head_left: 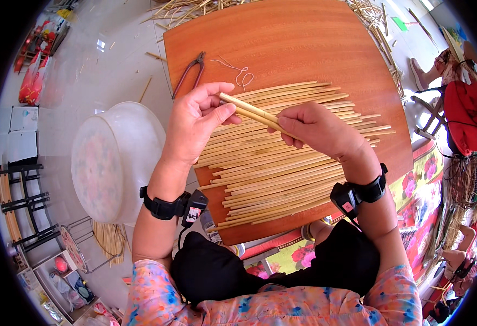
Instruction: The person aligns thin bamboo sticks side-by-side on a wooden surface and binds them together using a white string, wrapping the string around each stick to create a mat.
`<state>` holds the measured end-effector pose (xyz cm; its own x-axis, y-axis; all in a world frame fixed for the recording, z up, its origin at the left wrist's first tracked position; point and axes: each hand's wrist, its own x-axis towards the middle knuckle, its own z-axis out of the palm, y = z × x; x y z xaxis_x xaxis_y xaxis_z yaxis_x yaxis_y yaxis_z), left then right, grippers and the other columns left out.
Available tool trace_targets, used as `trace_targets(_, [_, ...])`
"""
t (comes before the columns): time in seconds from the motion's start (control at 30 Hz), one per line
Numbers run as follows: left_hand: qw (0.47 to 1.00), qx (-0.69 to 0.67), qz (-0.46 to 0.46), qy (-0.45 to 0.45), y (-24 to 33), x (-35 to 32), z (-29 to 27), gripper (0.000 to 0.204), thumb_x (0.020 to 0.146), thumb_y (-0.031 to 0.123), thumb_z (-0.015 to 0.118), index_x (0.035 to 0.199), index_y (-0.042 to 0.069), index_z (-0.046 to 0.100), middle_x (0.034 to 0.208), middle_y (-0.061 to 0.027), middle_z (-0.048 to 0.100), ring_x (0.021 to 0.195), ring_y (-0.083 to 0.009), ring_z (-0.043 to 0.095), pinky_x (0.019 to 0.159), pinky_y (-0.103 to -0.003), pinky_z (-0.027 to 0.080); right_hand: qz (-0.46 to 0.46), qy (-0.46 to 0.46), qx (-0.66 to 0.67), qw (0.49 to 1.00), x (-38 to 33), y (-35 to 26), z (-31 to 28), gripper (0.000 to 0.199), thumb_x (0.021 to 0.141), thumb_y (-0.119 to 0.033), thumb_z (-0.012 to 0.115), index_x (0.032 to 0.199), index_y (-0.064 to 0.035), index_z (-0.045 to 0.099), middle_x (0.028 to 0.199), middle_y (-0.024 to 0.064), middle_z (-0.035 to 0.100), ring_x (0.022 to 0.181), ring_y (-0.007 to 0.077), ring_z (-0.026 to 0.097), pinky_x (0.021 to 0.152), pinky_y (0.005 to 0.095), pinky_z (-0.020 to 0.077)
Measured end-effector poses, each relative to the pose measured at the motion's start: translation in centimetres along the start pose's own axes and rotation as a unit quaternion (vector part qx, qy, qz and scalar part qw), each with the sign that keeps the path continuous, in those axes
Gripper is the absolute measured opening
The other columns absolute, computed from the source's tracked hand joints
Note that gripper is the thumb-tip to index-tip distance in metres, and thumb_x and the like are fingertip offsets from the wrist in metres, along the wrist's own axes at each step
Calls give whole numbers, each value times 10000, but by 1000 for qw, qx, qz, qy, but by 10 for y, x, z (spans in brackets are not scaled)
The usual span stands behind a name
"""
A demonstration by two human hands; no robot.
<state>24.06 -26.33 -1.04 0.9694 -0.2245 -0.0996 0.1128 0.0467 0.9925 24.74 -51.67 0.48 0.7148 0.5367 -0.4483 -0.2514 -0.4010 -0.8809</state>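
Two pale yellow plant stalks [252, 113], held side by side, slant above the table. My left hand [195, 117] is closed around their upper left end, with the thumb below them. Farther right, my right hand [320, 129] grips the same stalks between thumb and fingers. Under both hands lies a mat of stalks [282, 176] laid in parallel rows, their ends uneven. Thin thread lines cross the mat. A loose white thread [242, 73] curls on the table beyond my left hand, beside dark-handled pliers [197, 68].
The brown wooden table [271, 46] bears the mat. Heaps of loose stalks [200, 8] lie past its far edge. A large whitish plastic tub [140, 141] stands at the left. On the right are a red bag [466, 114] and other people's legs [426, 76].
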Motion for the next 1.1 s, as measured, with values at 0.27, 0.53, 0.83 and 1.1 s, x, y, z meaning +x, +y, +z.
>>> trace_targets(0.27, [1000, -18, -5, 2, -5, -1, -1, 234, 950, 5, 644, 1178, -35, 613, 969, -101, 692, 823, -166, 706, 765, -277, 595, -7, 10, -38, 999, 2, 5, -1, 298, 1019, -252, 542, 961, -7, 702, 672, -17, 574, 602, 61, 508, 555, 243, 429])
trace_targets(0.53, [998, -4, -55, -18, -12, -2, -7, 224, 947, -4, 644, 1167, -26, 613, 985, -97, 687, 830, -173, 710, 775, -280, 594, 6, -1, -61, 998, 5, 8, 4, 255, 1015, -189, 541, 934, 5, 686, 658, -16, 555, 600, 63, 494, 547, 242, 410])
trace_targets(0.83, [922, 385, 20, 43, -23, 78, -71, 146, 952, 87, 656, 1081, 27, 689, 1017, -42, 696, 892, -157, 683, 806, -290, 538, -4, 111, -21, 994, -3, 20, -11, 258, 1015, -177, 544, 928, 35, 662, 672, -16, 541, 615, 63, 494, 558, 237, 412])
trace_targets(1.1, [729, 655, 196, -32, -65, 144, -52, 56, 840, 76, 708, 895, 68, 707, 951, -91, 658, 945, -302, 646, 778, -406, 540, -23, 207, 54, 977, -6, 24, -23, 262, 1021, -188, 546, 927, 32, 651, 662, -12, 530, 607, 65, 472, 563, 244, 407])
